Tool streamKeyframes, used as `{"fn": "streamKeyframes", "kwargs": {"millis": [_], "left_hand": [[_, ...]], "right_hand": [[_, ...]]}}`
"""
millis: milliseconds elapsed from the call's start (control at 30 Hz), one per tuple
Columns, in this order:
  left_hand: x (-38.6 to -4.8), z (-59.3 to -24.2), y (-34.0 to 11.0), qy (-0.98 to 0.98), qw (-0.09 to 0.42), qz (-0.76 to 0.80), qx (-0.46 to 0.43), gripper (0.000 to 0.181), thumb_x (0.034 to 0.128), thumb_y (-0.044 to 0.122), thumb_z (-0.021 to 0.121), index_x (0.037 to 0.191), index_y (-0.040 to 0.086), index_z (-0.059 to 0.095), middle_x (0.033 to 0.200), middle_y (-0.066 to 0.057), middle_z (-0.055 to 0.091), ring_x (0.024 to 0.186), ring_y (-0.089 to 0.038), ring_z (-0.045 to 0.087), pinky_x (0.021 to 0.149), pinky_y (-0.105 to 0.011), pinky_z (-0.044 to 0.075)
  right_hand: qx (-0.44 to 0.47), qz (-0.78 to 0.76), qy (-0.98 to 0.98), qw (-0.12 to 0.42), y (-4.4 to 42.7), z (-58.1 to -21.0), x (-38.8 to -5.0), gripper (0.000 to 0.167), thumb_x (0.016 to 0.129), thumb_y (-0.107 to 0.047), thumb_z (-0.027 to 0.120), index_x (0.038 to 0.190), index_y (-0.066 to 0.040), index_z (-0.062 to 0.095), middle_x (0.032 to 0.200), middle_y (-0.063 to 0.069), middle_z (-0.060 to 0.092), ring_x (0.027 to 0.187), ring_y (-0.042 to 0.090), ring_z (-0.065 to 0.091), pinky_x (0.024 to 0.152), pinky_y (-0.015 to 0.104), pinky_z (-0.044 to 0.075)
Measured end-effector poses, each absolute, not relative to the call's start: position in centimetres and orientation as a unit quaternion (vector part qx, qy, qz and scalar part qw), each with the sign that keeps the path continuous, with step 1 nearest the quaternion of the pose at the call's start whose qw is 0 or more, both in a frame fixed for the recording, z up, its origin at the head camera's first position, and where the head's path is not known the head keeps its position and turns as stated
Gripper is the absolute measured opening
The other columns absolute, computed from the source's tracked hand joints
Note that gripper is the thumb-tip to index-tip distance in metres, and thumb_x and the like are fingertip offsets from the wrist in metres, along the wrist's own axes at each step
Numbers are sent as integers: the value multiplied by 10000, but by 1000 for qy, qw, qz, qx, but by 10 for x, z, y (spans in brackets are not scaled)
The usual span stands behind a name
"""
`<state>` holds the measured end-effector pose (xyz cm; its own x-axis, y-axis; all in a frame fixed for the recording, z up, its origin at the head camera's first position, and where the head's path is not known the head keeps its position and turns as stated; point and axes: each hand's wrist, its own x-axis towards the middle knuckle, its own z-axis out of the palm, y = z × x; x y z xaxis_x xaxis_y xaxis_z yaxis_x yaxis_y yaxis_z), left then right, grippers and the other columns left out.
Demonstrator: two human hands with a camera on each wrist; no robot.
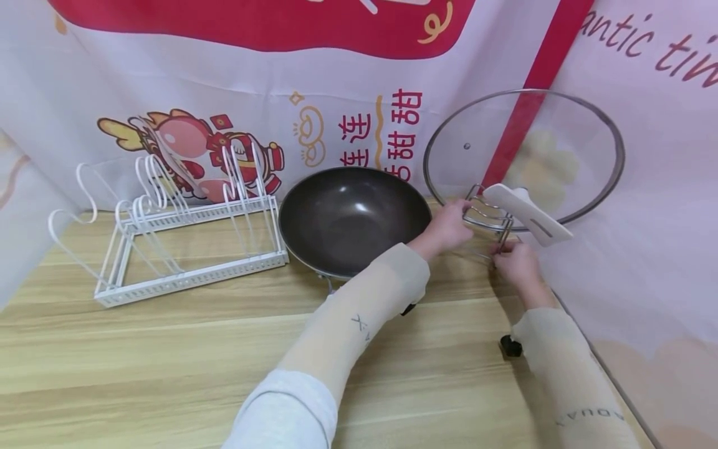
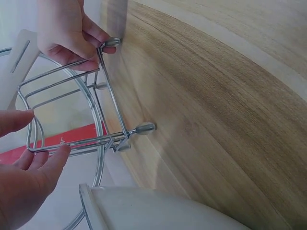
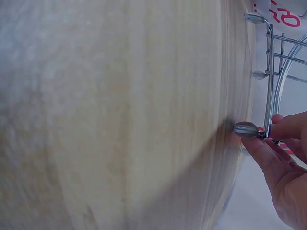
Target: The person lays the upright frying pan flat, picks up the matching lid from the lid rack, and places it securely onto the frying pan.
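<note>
A glass lid (image 1: 477,156) with a metal rim leans upright against the wall in a chrome wire lid rest (image 2: 113,91). A white slotted turner (image 1: 527,212) stands at the front of this rest. My left hand (image 1: 449,231) grips the rest's left side, thumb and fingers on its upper wires. With my right hand (image 1: 516,265) I pinch the lower right corner, close to a clear-capped foot (image 3: 246,129). Whether all the feet touch the table cannot be told. Left of the hands, a dark wok (image 1: 353,218) sits partly behind my left forearm.
On the left of the wooden table (image 1: 168,368) stands a white rack (image 1: 191,284) with upright wire dividers. A printed cloth (image 1: 348,75) hangs behind everything. Another cloth-covered wall (image 1: 645,268) borders the table's right edge.
</note>
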<state>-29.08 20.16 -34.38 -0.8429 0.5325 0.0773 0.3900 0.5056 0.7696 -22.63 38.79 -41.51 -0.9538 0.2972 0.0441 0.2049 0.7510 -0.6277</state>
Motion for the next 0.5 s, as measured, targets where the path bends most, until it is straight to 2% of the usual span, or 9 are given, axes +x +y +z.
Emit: {"fn": "streamKeyframes", "kwargs": {"millis": [233,433,500], "left_hand": [[-287,-342,199,866,96,409,270,695,871,-30,704,1518,81,476,1498,-59,525,1318,-158,513,1069,-218,429],[-287,-339,198,871,115,392,272,731,884,-31,683,1555,121,437,1563,-45,456,1252,-137,516,941,-202,478],[-288,-339,197,874,110,381,281,727,884,-30,677,1555,108,433,1559,-56,461,1254,-133,512,946,-193,467]], "right_hand": [[-133,326,-933,73,386,-417,-223,221,897,-36,577,1046,74,696,1103,275,693,963,385,584,744,372,450],[-136,321,-934,83,384,-417,-221,221,869,-29,570,1013,68,707,1058,262,706,948,386,593,737,374,452],[-137,320,-934,84,384,-417,-221,221,863,-27,566,1005,68,708,1042,257,710,935,376,594,725,361,447]]}}
